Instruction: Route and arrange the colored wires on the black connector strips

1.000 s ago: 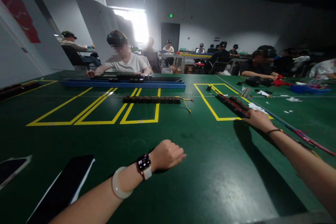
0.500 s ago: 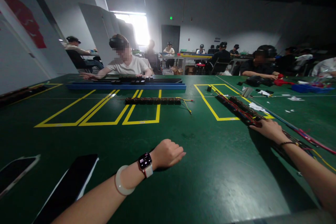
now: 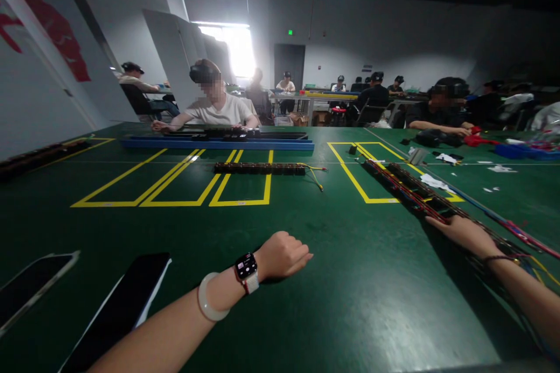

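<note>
- Head view: the right grip point(image 3: 470, 236) is on the long wired strip point(image 3: 400, 186), which lies slantwise over the yellow tape outline point(image 3: 377, 201); can't tell if it's actually closed round it.
- Left grip point(image 3: 282, 255) is curled up, nothing visible in it, by the worktop point(image 3: 332, 280).
- Looks like a one-handed handling step to me; moving that strip would call for minding the loose wires point(image 3: 545, 268), imo.

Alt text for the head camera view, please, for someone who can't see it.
Right hand on long, dark wired strips lying across yellow tape on a green table; left hand curled, resting nearby; co-workers sit beyond.
</note>
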Available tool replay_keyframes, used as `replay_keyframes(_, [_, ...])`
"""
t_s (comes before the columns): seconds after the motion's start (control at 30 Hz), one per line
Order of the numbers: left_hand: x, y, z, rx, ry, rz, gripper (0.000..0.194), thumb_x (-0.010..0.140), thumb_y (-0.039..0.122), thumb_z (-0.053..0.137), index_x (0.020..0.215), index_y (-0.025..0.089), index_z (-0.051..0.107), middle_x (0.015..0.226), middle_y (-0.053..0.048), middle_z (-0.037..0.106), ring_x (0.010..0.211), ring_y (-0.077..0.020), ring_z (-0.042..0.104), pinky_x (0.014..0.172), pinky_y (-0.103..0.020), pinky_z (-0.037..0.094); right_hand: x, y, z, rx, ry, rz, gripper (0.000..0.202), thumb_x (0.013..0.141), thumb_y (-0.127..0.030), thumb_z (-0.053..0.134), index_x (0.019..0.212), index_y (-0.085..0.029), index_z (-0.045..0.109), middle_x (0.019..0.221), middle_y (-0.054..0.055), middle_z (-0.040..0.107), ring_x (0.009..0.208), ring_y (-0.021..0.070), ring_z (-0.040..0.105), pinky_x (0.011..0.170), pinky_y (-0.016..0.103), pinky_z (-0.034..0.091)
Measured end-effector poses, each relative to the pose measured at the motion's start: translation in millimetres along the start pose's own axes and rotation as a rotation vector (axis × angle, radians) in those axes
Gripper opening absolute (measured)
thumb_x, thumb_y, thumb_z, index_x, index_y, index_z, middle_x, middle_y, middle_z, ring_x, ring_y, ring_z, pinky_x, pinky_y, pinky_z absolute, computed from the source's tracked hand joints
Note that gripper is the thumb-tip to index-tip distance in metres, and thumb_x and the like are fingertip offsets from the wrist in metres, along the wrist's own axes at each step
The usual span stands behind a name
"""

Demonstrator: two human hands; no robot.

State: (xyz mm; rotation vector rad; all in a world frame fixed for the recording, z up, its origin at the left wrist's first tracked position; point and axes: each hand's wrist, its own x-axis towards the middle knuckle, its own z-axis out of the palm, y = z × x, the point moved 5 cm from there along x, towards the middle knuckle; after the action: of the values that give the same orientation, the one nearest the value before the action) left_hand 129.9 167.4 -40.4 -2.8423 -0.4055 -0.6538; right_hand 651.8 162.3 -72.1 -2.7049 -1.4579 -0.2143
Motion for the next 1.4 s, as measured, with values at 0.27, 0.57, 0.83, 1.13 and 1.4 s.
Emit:
replay_keyframes(0.27, [1,0,0.2,-0.013,0.009,0.004,0.032,0.095,0.029,0.036,0.069,0.016,0.051,0.059,0.0,0.053,0.048,-0.0105,0.042,0.051,-0.027,0.026,-25,-30,-62,-0.146,0.072,-0.072,0.053,0.084,-0.069,0.035,0.072,-0.02,0.054,0.084,0.019,0.058,0.071,0.0262,0.059,0.06,0.036,0.042])
replay_keyframes(0.57, [0,3,-0.4,0.025,0.036,0.052,0.03,0.094,0.029,0.036,0.07,0.017,0.05,0.059,0.001,0.054,0.05,-0.0112,0.044,0.053,-0.028,0.027,-53,-139,-141,-0.07,0.199,-0.396,0.056,0.083,-0.067,0.043,0.097,-0.014,0.059,0.089,0.016,0.058,0.074,0.0236,0.056,0.065,0.034,0.039])
replay_keyframes(0.83, [-2,8,-0.8,0.071,0.084,0.09,0.027,0.092,0.028,0.039,0.068,0.017,0.048,0.057,0.001,0.054,0.052,-0.0121,0.048,0.054,-0.03,0.026,-94,-312,-131,0.16,0.142,-0.84,0.054,0.083,-0.064,0.048,0.091,-0.013,0.063,0.086,0.011,0.062,0.082,0.0226,0.057,0.074,0.032,0.04])
replay_keyframes(1.13, [-3,15,-4.0,0.035,0.144,0.175,0.027,0.089,0.028,0.043,0.065,0.018,0.046,0.054,0.001,0.053,0.05,-0.012,0.046,0.052,-0.03,0.024,-138,-472,-94,0.255,0.039,-1.039,0.058,0.079,-0.067,0.052,0.091,-0.011,0.063,0.094,0.013,0.062,0.088,0.0228,0.056,0.078,0.031,0.04])
replay_keyframes(1.4, [-4,22,-9.8,-0.02,0.207,0.271,0.028,0.087,0.028,0.047,0.061,0.018,0.047,0.052,0.001,0.049,0.048,-0.0117,0.041,0.051,-0.03,0.025,-179,-530,-72,0.287,-0.019,-1.143,0.064,0.08,-0.071,0.046,0.089,-0.01,0.064,0.093,0.014,0.062,0.087,0.023,0.056,0.077,0.032,0.041])
